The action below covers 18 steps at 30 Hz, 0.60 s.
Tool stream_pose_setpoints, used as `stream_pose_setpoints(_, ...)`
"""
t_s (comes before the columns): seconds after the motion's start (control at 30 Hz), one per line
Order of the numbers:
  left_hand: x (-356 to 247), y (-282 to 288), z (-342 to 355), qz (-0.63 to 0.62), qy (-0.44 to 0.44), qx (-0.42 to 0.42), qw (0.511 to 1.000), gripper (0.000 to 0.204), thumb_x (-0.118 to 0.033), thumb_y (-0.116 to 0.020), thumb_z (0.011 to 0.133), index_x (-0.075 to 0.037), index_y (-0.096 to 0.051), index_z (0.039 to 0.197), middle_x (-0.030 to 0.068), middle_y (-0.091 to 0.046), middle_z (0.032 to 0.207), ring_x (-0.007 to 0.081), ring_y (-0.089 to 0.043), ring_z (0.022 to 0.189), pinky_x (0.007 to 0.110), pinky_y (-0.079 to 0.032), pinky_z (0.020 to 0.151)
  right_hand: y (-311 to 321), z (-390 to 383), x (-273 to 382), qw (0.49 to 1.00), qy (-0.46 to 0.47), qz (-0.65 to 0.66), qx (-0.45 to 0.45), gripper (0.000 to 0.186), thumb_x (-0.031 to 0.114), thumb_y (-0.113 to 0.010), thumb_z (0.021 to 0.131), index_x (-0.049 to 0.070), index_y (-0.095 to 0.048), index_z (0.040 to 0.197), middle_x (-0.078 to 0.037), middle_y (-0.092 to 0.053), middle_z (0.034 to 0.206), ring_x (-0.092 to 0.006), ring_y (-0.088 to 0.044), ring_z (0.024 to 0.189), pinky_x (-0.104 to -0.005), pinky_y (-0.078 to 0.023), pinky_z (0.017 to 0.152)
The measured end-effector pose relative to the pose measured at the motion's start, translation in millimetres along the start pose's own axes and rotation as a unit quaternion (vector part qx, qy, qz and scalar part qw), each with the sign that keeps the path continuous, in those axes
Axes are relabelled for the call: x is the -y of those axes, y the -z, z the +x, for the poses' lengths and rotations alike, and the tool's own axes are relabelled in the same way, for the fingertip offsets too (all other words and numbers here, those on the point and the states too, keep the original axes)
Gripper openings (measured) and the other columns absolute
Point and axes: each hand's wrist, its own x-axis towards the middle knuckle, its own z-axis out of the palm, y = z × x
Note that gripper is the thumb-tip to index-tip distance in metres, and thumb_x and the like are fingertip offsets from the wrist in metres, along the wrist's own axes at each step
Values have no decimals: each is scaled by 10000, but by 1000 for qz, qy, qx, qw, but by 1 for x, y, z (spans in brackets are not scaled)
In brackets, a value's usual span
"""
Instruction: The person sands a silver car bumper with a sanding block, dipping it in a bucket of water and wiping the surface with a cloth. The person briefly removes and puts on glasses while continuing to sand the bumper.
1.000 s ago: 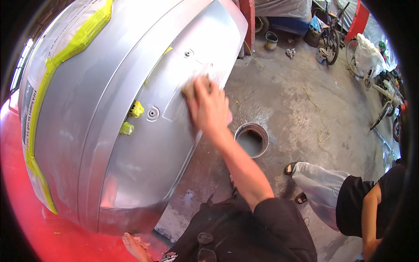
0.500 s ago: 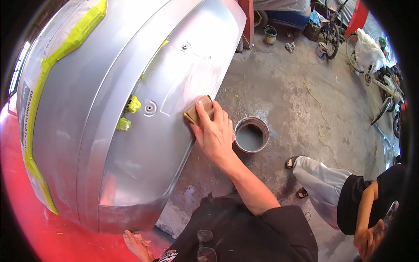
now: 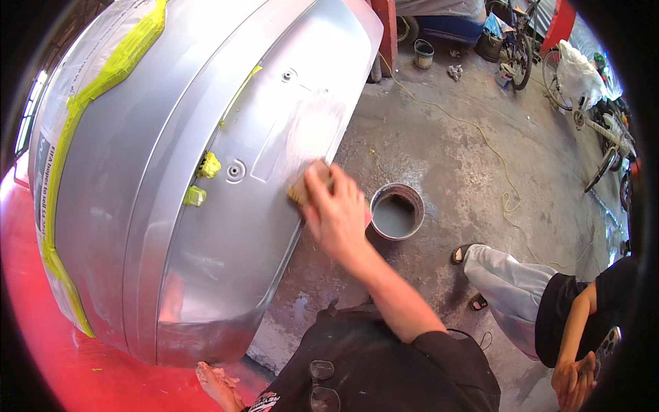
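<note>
My right hand (image 3: 338, 209) presses a brown piece of folded sandpaper (image 3: 310, 182) against a silver car panel (image 3: 226, 240), close to its right edge. Its fingers are closed over the sandpaper, which is smeared by motion. Just above it is a pale, whitish sanded-looking patch (image 3: 314, 120). At the lower left, my left hand (image 3: 218, 388) rests by the panel's bottom corner on a red painted surface (image 3: 137, 378). Its fingers look stretched out, with nothing visible in them, though part of the hand is cut off by the frame.
A round bucket of greyish liquid (image 3: 397, 213) stands on the floor right of my hand. Yellow-green masking tape (image 3: 58, 172) borders the panel. A yellow cord (image 3: 480, 130) crosses the floor. A person (image 3: 576, 309) with a phone stands at right; bicycles (image 3: 607, 137) lie behind.
My right hand and the sandpaper have slid slightly down along the panel. The left hand stays at the corner. The other person's phone has shifted a little.
</note>
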Motion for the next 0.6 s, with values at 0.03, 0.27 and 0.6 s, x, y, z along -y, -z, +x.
stream_pose_setpoints(0.03, -1, 0, 0, -1, 1, 4, 1000, 379, -429, -672, 1070, -82, -521, 1063, -17, -427, 609, 87, -378, 382, 276, -403, 314, -4, 22, -14, 999, -32, 0, -10, 620, 242, -816, 891, 163, -619, 1474, -279, -554, 1437, -463, -590, 1252, -560, -495, 983)
stream_pose_setpoints(0.27, 9, 2, 12, 26, -5, -10, 1000, 368, -445, -633, 1089, -101, -513, 1035, -32, -370, 604, 89, -354, 379, 273, -366, 326, 1, 96, -56, 995, -100, -10, -3, 501, 312, -746, 976, 150, -632, 1436, -271, -598, 1371, -464, -617, 1204, -554, -512, 976)
stream_pose_setpoints(0.6, -4, -7, 5, 3, -5, -12, 1000, 353, -400, -647, 1087, -72, -522, 1050, -15, -415, 601, 86, -367, 383, 284, -417, 322, 3, 119, -89, 991, -122, -39, -39, 490, 324, -740, 979, 126, -644, 1417, -274, -630, 1359, -466, -650, 1155, -546, -524, 963)
